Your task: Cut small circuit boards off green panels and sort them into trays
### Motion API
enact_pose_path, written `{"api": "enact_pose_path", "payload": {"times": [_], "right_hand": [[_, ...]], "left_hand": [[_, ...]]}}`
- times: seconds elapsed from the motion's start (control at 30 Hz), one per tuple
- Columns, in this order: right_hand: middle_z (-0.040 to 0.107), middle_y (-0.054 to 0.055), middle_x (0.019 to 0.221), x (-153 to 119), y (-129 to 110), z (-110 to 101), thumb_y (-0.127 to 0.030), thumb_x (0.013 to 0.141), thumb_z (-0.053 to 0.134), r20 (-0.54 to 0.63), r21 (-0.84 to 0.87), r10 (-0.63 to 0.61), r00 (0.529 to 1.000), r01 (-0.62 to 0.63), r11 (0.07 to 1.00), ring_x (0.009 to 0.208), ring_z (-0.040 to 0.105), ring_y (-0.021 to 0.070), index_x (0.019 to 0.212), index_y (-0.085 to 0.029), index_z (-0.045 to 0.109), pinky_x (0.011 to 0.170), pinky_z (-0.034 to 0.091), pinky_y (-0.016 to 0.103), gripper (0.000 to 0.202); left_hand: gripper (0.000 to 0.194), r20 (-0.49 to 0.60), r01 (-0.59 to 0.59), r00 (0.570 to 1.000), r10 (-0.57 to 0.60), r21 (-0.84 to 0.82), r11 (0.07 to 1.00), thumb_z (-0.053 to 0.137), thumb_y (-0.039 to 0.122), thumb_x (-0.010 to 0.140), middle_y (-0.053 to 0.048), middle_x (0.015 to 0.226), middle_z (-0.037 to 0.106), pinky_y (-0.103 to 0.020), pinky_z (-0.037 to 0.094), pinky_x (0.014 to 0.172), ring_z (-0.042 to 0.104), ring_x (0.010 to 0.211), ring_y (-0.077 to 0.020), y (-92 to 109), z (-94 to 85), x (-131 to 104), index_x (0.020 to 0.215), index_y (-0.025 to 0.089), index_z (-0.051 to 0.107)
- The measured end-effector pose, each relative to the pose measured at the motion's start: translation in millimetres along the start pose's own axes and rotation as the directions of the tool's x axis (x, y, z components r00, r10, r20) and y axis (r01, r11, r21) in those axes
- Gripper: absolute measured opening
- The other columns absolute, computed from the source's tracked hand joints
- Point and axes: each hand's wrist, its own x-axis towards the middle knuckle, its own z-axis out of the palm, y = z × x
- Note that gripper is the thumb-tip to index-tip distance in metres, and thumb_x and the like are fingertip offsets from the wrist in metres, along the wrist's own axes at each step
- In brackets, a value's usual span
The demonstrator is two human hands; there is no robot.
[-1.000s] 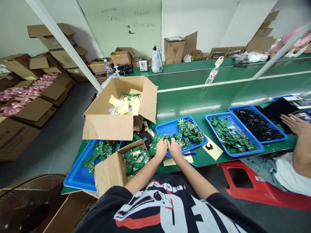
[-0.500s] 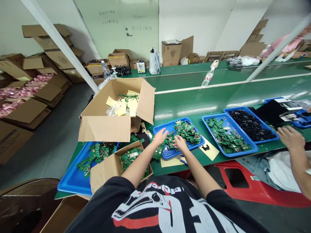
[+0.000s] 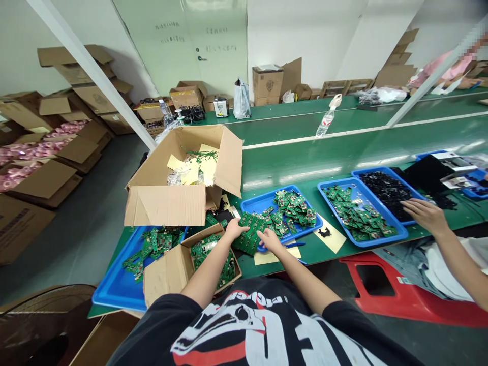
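A green circuit board panel (image 3: 249,233) is held between my two hands in front of the near blue tray (image 3: 249,206). My left hand (image 3: 234,230) grips its left edge, thumb on top. At the right edge, the fingers of my right hand (image 3: 270,240) are closed on the same panel. Loose green circuit boards (image 3: 295,206) are heaped in the tray just beyond. Blue-handled pliers (image 3: 295,245) lie on yellow paper beside my right hand, partly hidden by it. Left of my left forearm stands a small carton (image 3: 168,272) of more boards.
A large open carton (image 3: 163,203) stands at the left, above a blue tray (image 3: 118,290) of boards. To the right are another board tray (image 3: 400,235) and a tray of black parts (image 3: 385,190), where a co-worker's hand (image 3: 425,213) reaches. A bottle (image 3: 326,122) stands behind.
Both hands have come down and left from over the tray and now grip the board panel. The co-worker's hand has moved left to the tray of black parts.
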Motion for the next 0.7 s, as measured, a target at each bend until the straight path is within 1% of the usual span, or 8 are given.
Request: {"api": "enact_pose_path", "payload": {"times": [0.07,0.13,0.2,0.3,0.4,0.53,0.6,0.7], "right_hand": [[0.056,-0.001,0.048,0.7,-5.6,-2.4,-0.048,0.073,0.053,-0.03,0.038,-0.045,0.999,0.046,0.998,0.044,0.053,0.0149,0.066,-0.017,0.053,0.045,0.042,0.025,0.032],[0.063,0.003,0.064,0.9,-13.1,-5.5,-0.053,0.075,0.048,-0.058,0.083,-0.095,0.994,0.1,0.992,0.061,0.06,0.0174,0.073,-0.017,0.055,0.056,0.047,0.027,0.037],[0.067,0.006,0.081,-0.2,-21.3,-7.1,-0.054,0.074,0.047,-0.054,0.217,-0.113,0.992,0.122,0.969,0.076,0.062,0.0192,0.087,-0.017,0.057,0.067,0.049,0.03,0.041],[0.067,0.007,0.094,-4.3,-32.1,-6.7,-0.05,0.067,0.06,0.016,0.466,-0.086,0.996,0.069,0.882,0.085,0.063,0.0217,0.099,-0.017,0.057,0.076,0.05,0.035,0.045],[0.067,0.007,0.095,-9.6,-41.6,-4.6,-0.046,0.062,0.067,-0.025,0.593,-0.024,0.999,0.034,0.805,0.09,0.062,0.0234,0.097,-0.017,0.058,0.08,0.05,0.038,0.046],[0.067,0.006,0.098,-16.7,-54.8,-0.4,-0.048,0.065,0.064,-0.143,0.737,-0.019,0.99,0.119,0.665,0.096,0.061,0.0224,0.1,-0.02,0.056,0.082,0.049,0.039,0.046],[0.067,0.006,0.096,-20.7,-58.9,-0.5,-0.046,0.066,0.065,-0.095,0.762,-0.074,0.993,0.12,0.636,0.097,0.06,0.0227,0.1,-0.02,0.057,0.081,0.05,0.039,0.043],[0.067,0.007,0.095,-25.2,-58.3,-9.4,-0.041,0.064,0.066,0.044,0.753,-0.119,0.992,0.045,0.657,0.095,0.061,0.0244,0.097,-0.019,0.058,0.076,0.051,0.039,0.04]], "left_hand": [[0.04,0.058,-0.034,0.997,0.042,-0.127,0.991,0.08,0.035,0.041,-0.006,0.081,0.066,-0.037,0.043,0.082,0.059,0.092,-0.0292,2.6,-3.5,-5.5,0.07,0.015,0.06],[0.042,0.114,-0.047,0.99,0.08,-0.271,0.962,0.079,0.039,0.046,-0.005,0.08,0.067,-0.035,0.046,0.077,0.061,0.084,-0.0249,4.9,-3.4,-13.0,0.075,0.014,0.061],[0.044,0.156,-0.03,0.983,0.102,-0.407,0.913,0.075,0.043,0.053,-0.006,0.082,0.068,-0.034,0.048,0.073,0.063,0.077,-0.0213,6.8,-0.2,-21.3,0.083,0.014,0.062],[0.047,0.191,0.025,0.976,0.1,-0.561,0.828,0.068,0.049,0.061,-0.01,0.085,0.068,-0.034,0.05,0.071,0.064,0.074,-0.0202,7.7,5.8,-33.3,0.09,0.013,0.061],[0.048,0.177,0.054,0.98,0.09,-0.672,0.739,0.062,0.053,0.067,-0.011,0.091,0.068,-0.034,0.05,0.072,0.064,0.079,-0.0201,4.7,10.2,-44.6,0.093,0.013,0.06],[0.049,0.146,0.064,0.986,0.076,-0.765,0.64,0.06,0.055,0.068,-0.011,0.097,0.067,-0.034,0.051,0.072,0.064,0.083,-0.0195,-2.2,19.4,-58.7,0.098,0.016,0.057],[0.048,0.122,0.058,0.99,0.065,-0.79,0.61,0.063,0.052,0.067,-0.011,0.097,0.067,-0.034,0.052,0.073,0.064,0.085,-0.0198,-3.8,24.4,-62.4,0.099,0.016,0.056],[0.049,0.048,0.016,0.998,0.039,-0.814,0.58,0.065,0.049,0.066,-0.009,0.102,0.066,-0.033,0.051,0.077,0.063,0.091,-0.0193,-3.0,23.0,-62.1,0.102,0.017,0.054]]}}
